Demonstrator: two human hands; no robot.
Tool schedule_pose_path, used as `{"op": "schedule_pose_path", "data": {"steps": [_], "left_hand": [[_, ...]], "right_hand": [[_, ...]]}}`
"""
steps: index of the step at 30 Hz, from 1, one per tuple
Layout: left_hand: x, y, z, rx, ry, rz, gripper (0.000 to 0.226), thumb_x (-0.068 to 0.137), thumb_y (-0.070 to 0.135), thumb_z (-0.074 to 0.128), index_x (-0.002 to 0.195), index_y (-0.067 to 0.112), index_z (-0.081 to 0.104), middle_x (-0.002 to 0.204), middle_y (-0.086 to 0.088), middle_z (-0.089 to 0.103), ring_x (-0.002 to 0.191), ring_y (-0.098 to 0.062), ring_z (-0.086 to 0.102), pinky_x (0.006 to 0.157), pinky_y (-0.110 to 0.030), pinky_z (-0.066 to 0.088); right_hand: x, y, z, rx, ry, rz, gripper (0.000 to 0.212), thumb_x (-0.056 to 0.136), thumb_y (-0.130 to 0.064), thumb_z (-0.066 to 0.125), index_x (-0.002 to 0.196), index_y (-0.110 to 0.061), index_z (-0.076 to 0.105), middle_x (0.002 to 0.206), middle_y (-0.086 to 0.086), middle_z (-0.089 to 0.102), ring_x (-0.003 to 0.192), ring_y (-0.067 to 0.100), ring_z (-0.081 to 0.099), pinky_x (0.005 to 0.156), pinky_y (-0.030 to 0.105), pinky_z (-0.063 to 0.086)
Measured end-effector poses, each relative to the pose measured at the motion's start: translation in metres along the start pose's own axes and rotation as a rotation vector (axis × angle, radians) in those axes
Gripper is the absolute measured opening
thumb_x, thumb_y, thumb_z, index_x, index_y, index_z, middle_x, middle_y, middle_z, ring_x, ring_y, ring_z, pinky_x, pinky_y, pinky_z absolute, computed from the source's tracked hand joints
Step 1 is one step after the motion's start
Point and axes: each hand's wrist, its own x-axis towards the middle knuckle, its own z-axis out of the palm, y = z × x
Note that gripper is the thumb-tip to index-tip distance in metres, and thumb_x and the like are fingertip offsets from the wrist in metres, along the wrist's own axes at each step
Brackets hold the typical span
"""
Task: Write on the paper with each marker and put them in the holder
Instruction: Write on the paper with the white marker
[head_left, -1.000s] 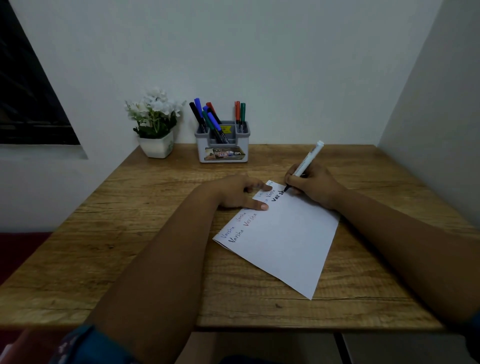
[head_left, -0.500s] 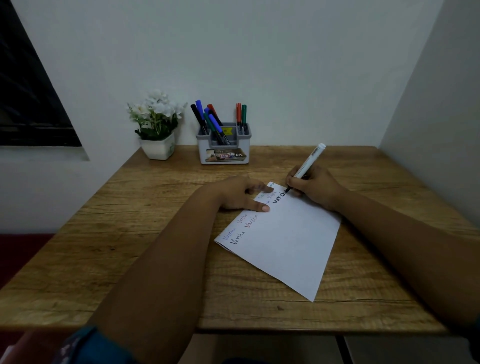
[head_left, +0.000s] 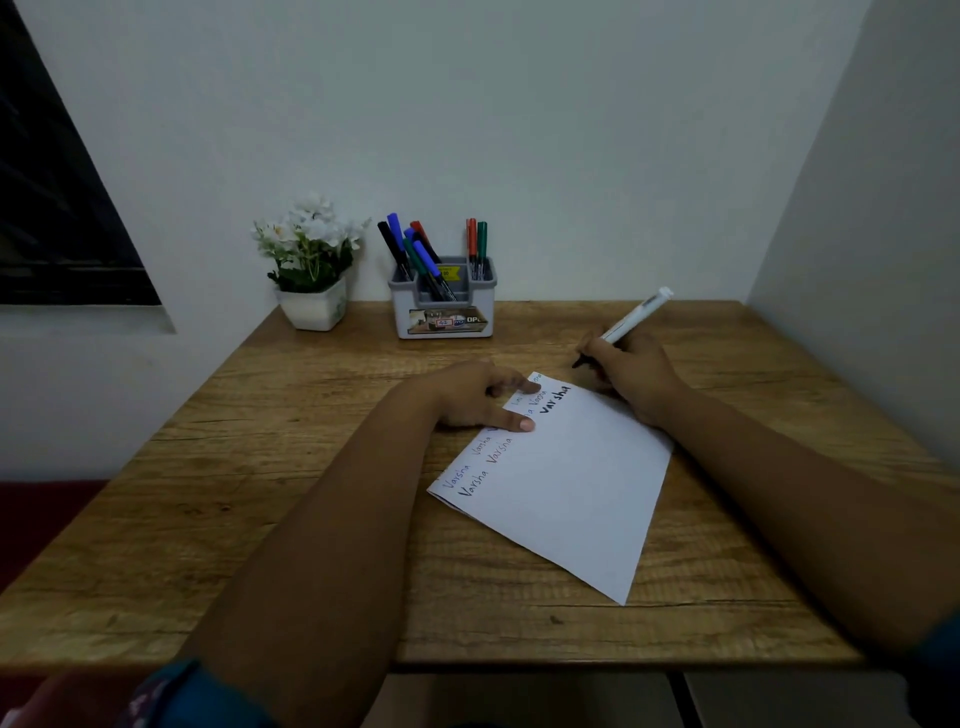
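A white sheet of paper (head_left: 571, 488) lies slanted on the wooden table (head_left: 260, 467), with handwritten words along its far left edge and a bold black word near its top corner. My left hand (head_left: 478, 397) presses flat on the paper's upper left edge. My right hand (head_left: 631, 371) grips a white marker (head_left: 636, 316) with a black tip. The tip is off the paper, just above the table beyond the sheet's top corner. A grey holder (head_left: 441, 317) at the back of the table contains several markers (head_left: 415, 254) in black, blue, green and red.
A small white pot of white flowers (head_left: 311, 260) stands left of the holder against the back wall. A wall closes the table's right side. A dark window (head_left: 57, 208) is at the left. The table's front edge is near my elbows.
My right hand has lifted the marker tip off the paper and moved it up and to the right. The bold black word now shows complete. My left hand stays on the paper.
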Motion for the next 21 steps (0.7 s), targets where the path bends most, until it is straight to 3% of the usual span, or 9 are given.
{"op": "schedule_pose_path", "data": {"steps": [2,5,8,10,12,15,17,21], "left_hand": [[0.000,-0.001,-0.001,-0.008,0.034,0.006,0.070,0.076,0.063,0.066,0.139,0.042,0.044,0.114,0.004,0.054,0.103,-0.013,0.051,0.083,-0.030,0.041],[0.002,-0.002,0.001,-0.169,0.194,-0.046,0.070,0.083,0.060,0.060,0.141,0.031,0.034,0.102,0.008,0.050,0.089,-0.008,0.049,0.070,-0.027,0.039],[0.006,0.009,0.000,-0.687,0.473,-0.129,0.023,0.098,0.023,0.044,0.121,0.019,0.039,0.094,-0.001,0.052,0.075,-0.010,0.048,0.063,-0.025,0.040],[0.008,0.016,-0.005,-0.986,0.547,-0.087,0.017,0.098,0.003,0.039,0.108,0.014,0.047,0.091,-0.004,0.055,0.074,-0.012,0.052,0.063,-0.024,0.044],[0.007,0.018,-0.008,-1.154,0.518,-0.003,0.017,0.099,-0.002,0.039,0.105,0.009,0.051,0.095,-0.007,0.058,0.080,-0.012,0.058,0.067,-0.019,0.051],[0.001,0.020,-0.007,-1.377,0.438,0.111,0.021,0.097,-0.006,0.042,0.113,0.004,0.051,0.106,-0.011,0.059,0.097,-0.017,0.065,0.084,-0.019,0.055],[-0.001,0.020,-0.006,-1.441,0.434,0.168,0.026,0.095,-0.008,0.045,0.119,0.003,0.045,0.107,-0.015,0.063,0.104,-0.023,0.065,0.091,-0.025,0.053],[0.002,0.020,-0.005,-1.404,0.385,0.238,0.031,0.095,-0.003,0.050,0.125,-0.009,0.045,0.117,-0.023,0.064,0.107,-0.025,0.066,0.090,-0.026,0.054]], "right_hand": [[-0.005,-0.005,0.005,-0.129,-0.002,-0.096,0.008,0.083,-0.021,0.067,0.087,-0.014,0.067,0.073,0.001,0.072,0.061,0.012,0.066,0.059,0.025,0.052],[-0.012,-0.021,0.009,-0.104,-0.041,-0.241,0.017,0.085,-0.020,0.074,0.090,-0.015,0.058,0.072,0.000,0.072,0.059,0.011,0.069,0.053,0.020,0.053],[-0.020,-0.041,0.011,0.023,0.046,-0.212,0.026,0.082,-0.038,0.077,0.078,-0.020,0.058,0.063,-0.002,0.062,0.045,0.006,0.054,0.043,0.020,0.044],[-0.025,-0.053,0.016,0.246,0.088,-0.136,0.025,0.085,-0.038,0.074,0.079,-0.019,0.059,0.063,-0.003,0.054,0.043,0.004,0.045,0.042,0.019,0.038],[-0.031,-0.064,0.021,0.542,0.068,-0.060,0.023,0.092,-0.037,0.066,0.083,-0.017,0.060,0.064,-0.003,0.055,0.046,0.004,0.045,0.044,0.017,0.039],[-0.037,-0.075,0.021,0.843,-0.037,0.055,0.033,0.101,-0.038,0.047,0.091,-0.013,0.065,0.065,0.002,0.065,0.057,0.011,0.062,0.056,0.022,0.051],[-0.040,-0.073,0.020,0.792,-0.067,0.048,0.034,0.102,-0.033,0.042,0.090,-0.012,0.066,0.068,0.005,0.069,0.062,0.013,0.065,0.062,0.026,0.052],[-0.039,-0.064,0.022,0.640,-0.042,0.002,0.034,0.102,-0.027,0.041,0.089,-0.010,0.068,0.072,0.005,0.071,0.064,0.012,0.064,0.069,0.026,0.050]]}}
